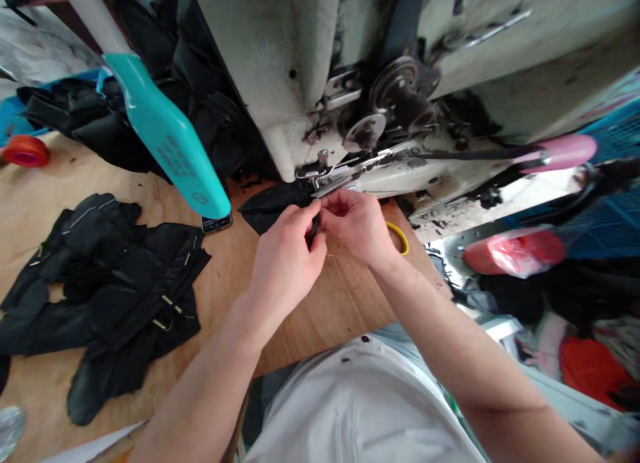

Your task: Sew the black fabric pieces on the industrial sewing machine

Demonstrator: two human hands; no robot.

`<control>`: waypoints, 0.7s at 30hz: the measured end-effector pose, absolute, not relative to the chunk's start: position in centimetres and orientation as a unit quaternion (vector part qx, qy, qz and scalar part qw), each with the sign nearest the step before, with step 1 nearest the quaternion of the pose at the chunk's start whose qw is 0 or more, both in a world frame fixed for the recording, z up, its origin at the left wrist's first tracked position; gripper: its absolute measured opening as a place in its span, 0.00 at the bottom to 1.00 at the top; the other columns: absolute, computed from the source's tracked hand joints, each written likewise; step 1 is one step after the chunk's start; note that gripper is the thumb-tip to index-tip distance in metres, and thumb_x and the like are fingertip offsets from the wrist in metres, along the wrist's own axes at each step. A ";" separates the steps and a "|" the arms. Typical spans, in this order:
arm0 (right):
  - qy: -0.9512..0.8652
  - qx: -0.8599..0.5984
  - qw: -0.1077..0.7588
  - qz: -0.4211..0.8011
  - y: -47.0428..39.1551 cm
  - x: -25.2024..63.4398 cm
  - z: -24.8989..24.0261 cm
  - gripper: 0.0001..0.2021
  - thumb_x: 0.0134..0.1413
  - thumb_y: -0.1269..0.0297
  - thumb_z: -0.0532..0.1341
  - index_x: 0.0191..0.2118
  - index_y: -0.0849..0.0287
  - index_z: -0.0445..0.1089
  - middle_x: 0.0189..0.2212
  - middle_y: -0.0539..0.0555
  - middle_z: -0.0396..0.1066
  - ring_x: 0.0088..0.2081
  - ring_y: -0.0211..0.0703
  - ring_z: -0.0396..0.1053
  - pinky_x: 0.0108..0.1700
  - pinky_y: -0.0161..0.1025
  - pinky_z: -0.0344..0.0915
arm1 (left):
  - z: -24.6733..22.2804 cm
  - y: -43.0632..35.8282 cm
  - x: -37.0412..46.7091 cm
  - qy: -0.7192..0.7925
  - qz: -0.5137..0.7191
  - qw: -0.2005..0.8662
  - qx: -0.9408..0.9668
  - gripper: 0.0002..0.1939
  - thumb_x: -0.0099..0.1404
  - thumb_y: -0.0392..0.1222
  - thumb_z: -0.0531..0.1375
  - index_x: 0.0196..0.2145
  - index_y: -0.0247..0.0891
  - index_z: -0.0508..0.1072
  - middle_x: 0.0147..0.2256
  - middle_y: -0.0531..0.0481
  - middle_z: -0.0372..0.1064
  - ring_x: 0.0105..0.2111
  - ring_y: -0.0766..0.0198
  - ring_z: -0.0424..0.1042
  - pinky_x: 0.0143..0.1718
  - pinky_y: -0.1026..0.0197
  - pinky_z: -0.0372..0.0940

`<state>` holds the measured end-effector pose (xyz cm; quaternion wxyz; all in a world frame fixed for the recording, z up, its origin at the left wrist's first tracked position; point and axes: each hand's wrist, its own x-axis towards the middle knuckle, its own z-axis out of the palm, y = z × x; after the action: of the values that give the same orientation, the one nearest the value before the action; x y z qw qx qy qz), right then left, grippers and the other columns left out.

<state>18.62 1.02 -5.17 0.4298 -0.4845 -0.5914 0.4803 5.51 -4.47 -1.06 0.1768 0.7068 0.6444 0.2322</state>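
Note:
My left hand [293,253] is closed on a piece of black fabric [275,204], which stretches from under the sewing machine's needle area [323,173] toward my fingers. Close beside it, my right hand [357,226] pinches with thumb and forefinger at the edge of the same fabric, just in front of the presser foot. What exactly lies between the right fingertips is mostly hidden. A thin pale thread hangs below the two hands. Yellow scissor handles [399,238] show on the table just right of my right wrist.
Black sewn pieces [115,276] lie heaped on the wooden table [295,336] at left. A turquoise lamp-like bar [170,136] hangs over a phone [217,223]. An orange tape roll [26,151] sits far left. The machine body [280,70] rises ahead; a pink-handled lever [560,153] juts right.

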 end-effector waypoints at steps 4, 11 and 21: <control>-0.542 -0.496 0.485 0.474 0.0 17.4 -6.3 0.03 0.51 0.67 0.63 0.33 0.59 0.71 0.27 0.49 0.73 0.27 0.38 0.69 0.30 0.35 0.66 | -1.8 -6.5 5.7 0.663 0.169 0.097 0.722 0.31 0.64 0.34 0.61 0.64 0.37 0.62 0.44 0.46 0.69 0.39 0.58 0.73 0.35 0.60 0.68; -0.535 -0.515 0.532 0.408 -1.9 15.4 -8.3 0.04 0.52 0.68 0.61 0.32 0.55 0.64 0.26 0.46 0.68 0.27 0.36 0.65 0.31 0.34 0.63 | -0.8 -7.0 5.3 0.665 0.111 0.050 0.737 0.22 0.69 0.35 0.56 0.60 0.40 0.68 0.44 0.47 0.71 0.40 0.58 0.74 0.36 0.60 0.68; -0.549 -0.497 0.484 0.467 -0.8 17.3 -6.8 0.01 0.50 0.69 0.62 0.31 0.58 0.70 0.24 0.48 0.71 0.26 0.36 0.67 0.28 0.33 0.62 | 0.8 -5.5 6.0 0.667 0.071 0.114 0.733 0.24 0.68 0.33 0.53 0.61 0.40 0.68 0.48 0.44 0.73 0.44 0.55 0.75 0.43 0.56 0.70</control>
<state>17.32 -0.80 -6.80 0.4836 -0.4969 -0.5488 0.4670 5.98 -5.48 0.85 0.1142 0.7325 0.6674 0.0707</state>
